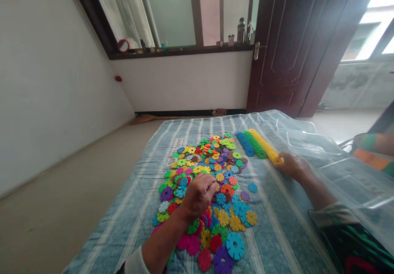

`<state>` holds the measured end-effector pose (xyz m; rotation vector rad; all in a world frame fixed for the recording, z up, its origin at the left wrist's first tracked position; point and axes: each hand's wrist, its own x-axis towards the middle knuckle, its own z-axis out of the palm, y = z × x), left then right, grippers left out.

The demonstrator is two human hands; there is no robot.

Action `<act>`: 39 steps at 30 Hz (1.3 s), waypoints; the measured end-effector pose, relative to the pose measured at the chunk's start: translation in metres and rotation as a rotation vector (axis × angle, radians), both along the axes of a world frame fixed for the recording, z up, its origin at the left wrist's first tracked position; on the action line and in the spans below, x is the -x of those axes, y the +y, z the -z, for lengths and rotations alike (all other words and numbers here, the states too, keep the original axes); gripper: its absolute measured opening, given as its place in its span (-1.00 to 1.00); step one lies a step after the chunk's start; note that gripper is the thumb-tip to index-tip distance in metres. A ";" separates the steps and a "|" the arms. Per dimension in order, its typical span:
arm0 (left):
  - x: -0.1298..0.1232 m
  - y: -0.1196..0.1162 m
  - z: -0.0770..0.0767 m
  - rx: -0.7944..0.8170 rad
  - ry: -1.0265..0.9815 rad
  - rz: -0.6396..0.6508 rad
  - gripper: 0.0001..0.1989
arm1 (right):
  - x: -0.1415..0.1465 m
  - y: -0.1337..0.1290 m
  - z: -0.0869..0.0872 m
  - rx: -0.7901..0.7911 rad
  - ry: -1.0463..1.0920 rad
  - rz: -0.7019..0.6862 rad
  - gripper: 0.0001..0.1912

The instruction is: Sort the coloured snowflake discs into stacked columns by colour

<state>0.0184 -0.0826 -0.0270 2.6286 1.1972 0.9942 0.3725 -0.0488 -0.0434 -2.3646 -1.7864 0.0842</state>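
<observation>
Many coloured notched discs (235,245) lie in a loose pile on a striped blue cloth (135,183). Over the middle of the pile is my left hand (200,192), its fingers curled together; whatever they hold, if anything, is hidden. To the right of the pile, three rows of discs lie side by side: a blue row (245,144), a green row (255,144) and a yellow row (261,142). My right hand (291,165) is at the near end of the yellow row, its fingers closed on that end.
Clear plastic containers (363,181) and a clear lid or tray (310,142) rest on the right of the cloth. Part of a person (374,147) with an orange and green garment shows at the right edge. A dark red door (283,44) stands behind.
</observation>
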 end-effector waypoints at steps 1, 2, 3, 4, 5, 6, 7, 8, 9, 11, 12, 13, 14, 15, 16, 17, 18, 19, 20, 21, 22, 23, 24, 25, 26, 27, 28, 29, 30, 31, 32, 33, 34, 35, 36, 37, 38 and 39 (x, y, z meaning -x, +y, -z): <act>0.003 0.002 0.000 -0.011 -0.002 -0.035 -0.80 | 0.000 0.000 0.000 -0.002 0.002 0.001 -0.62; 0.006 0.005 -0.001 -0.023 -0.002 -0.071 -0.81 | -0.001 0.000 0.000 -0.004 0.004 0.005 -0.62; 0.009 0.008 -0.001 -0.032 0.000 -0.104 -0.81 | -0.001 0.000 0.001 -0.005 0.005 0.008 -0.62; 0.012 0.012 -0.002 -0.038 0.004 -0.133 -0.82 | -0.001 0.000 0.001 -0.004 0.006 0.008 -0.62; 0.015 0.015 -0.003 -0.040 0.007 -0.156 -0.82 | -0.002 0.000 0.002 -0.003 0.006 0.008 -0.63; 0.019 0.018 -0.005 -0.039 0.006 -0.177 -0.83 | -0.003 0.001 0.002 -0.004 0.004 0.006 -0.63; 0.022 0.021 -0.007 -0.037 0.000 -0.196 -0.83 | -0.003 0.001 0.003 -0.005 0.000 0.003 -0.62; 0.025 0.023 -0.009 -0.031 -0.011 -0.219 -0.83 | -0.005 0.001 0.004 -0.006 -0.005 -0.001 -0.62; 0.029 0.025 -0.012 -0.023 -0.024 -0.245 -0.82 | -0.006 0.002 0.005 -0.007 -0.010 -0.007 -0.61; 0.037 0.029 -0.018 0.004 -0.048 -0.298 -0.80 | -0.010 0.002 0.007 -0.008 -0.019 -0.022 -0.59; 0.041 0.030 -0.022 0.024 -0.058 -0.320 -0.79 | -0.012 0.002 0.008 -0.003 -0.019 -0.029 -0.57; 0.045 0.031 -0.025 0.053 -0.061 -0.332 -0.79 | -0.014 0.003 0.009 0.003 -0.015 -0.029 -0.54; 0.050 0.032 -0.029 0.089 -0.058 -0.336 -0.79 | -0.016 0.003 0.009 0.009 -0.009 -0.020 -0.51; 0.054 0.033 -0.032 0.132 -0.050 -0.333 -0.80 | -0.018 0.002 0.008 0.013 -0.004 -0.004 -0.48; 0.057 0.033 -0.035 0.178 -0.036 -0.328 -0.80 | -0.018 0.002 0.007 0.012 0.000 0.015 -0.45; 0.060 0.033 -0.037 0.227 -0.015 -0.320 -0.80 | -0.018 0.001 0.005 0.003 0.000 0.029 -0.44; 0.063 0.032 -0.040 0.276 0.010 -0.310 -0.79 | -0.016 0.000 0.003 -0.014 -0.002 0.035 -0.43; 0.065 0.032 -0.042 0.322 0.036 -0.297 -0.78 | -0.013 -0.001 0.000 -0.034 -0.006 0.033 -0.44; 0.066 0.032 -0.043 0.360 0.059 -0.282 -0.78 | -0.008 -0.002 -0.003 -0.052 -0.007 0.023 -0.44; 0.067 0.031 -0.045 0.391 0.083 -0.262 -0.79 | -0.002 -0.003 -0.006 -0.066 -0.005 0.008 -0.46; 0.068 0.031 -0.046 0.416 0.111 -0.240 -0.81 | 0.005 -0.005 -0.009 -0.074 0.001 -0.014 -0.48; 0.068 0.030 -0.047 0.432 0.141 -0.221 -0.82 | 0.014 -0.006 -0.012 -0.078 0.012 -0.050 -0.52; 0.068 0.029 -0.049 0.437 0.172 -0.211 -0.84 | 0.023 -0.008 -0.015 -0.086 0.027 -0.100 -0.56; 0.068 0.027 -0.050 0.438 0.205 -0.205 -0.85 | 0.033 -0.010 -0.017 -0.102 0.044 -0.163 -0.60; 0.068 0.024 -0.052 0.437 0.235 -0.201 -0.84 | 0.044 -0.013 -0.018 -0.127 0.063 -0.228 -0.63; 0.068 0.021 -0.054 0.442 0.263 -0.190 -0.84 | 0.054 -0.015 -0.019 -0.155 0.082 -0.290 -0.66; 0.068 0.016 -0.056 0.452 0.283 -0.169 -0.84 | 0.064 -0.018 -0.019 -0.181 0.100 -0.344 -0.67; 0.068 0.011 -0.058 0.470 0.299 -0.136 -0.84 | 0.073 -0.021 -0.019 -0.201 0.116 -0.395 -0.69; 0.068 0.005 -0.059 0.493 0.311 -0.094 -0.85 | 0.082 -0.023 -0.019 -0.213 0.126 -0.451 -0.70; 0.068 -0.001 -0.060 0.514 0.320 -0.048 -0.85 | 0.090 -0.026 -0.020 -0.218 0.129 -0.507 -0.73; 0.068 -0.007 -0.060 0.529 0.325 -0.005 -0.85 | 0.097 -0.029 -0.020 -0.218 0.128 -0.562 -0.75; 0.068 -0.012 -0.061 0.536 0.329 0.032 -0.85 | 0.103 -0.032 -0.021 -0.214 0.123 -0.611 -0.76; 0.068 -0.017 -0.060 0.533 0.334 0.061 -0.84 | 0.109 -0.035 -0.021 -0.211 0.120 -0.650 -0.76; 0.067 -0.022 -0.060 0.525 0.342 0.084 -0.84 | 0.114 -0.038 -0.022 -0.213 0.120 -0.685 -0.76; 0.067 -0.025 -0.060 0.513 0.353 0.101 -0.84 | 0.120 -0.041 -0.022 -0.224 0.125 -0.718 -0.76; 0.067 -0.028 -0.060 0.498 0.367 0.110 -0.85 | 0.126 -0.045 -0.022 -0.243 0.135 -0.757 -0.76; 0.067 -0.030 -0.061 0.481 0.382 0.110 -0.86 | 0.132 -0.050 -0.022 -0.268 0.147 -0.808 -0.75; 0.068 -0.033 -0.061 0.462 0.395 0.101 -0.88 | 0.139 -0.055 -0.022 -0.297 0.161 -0.866 -0.73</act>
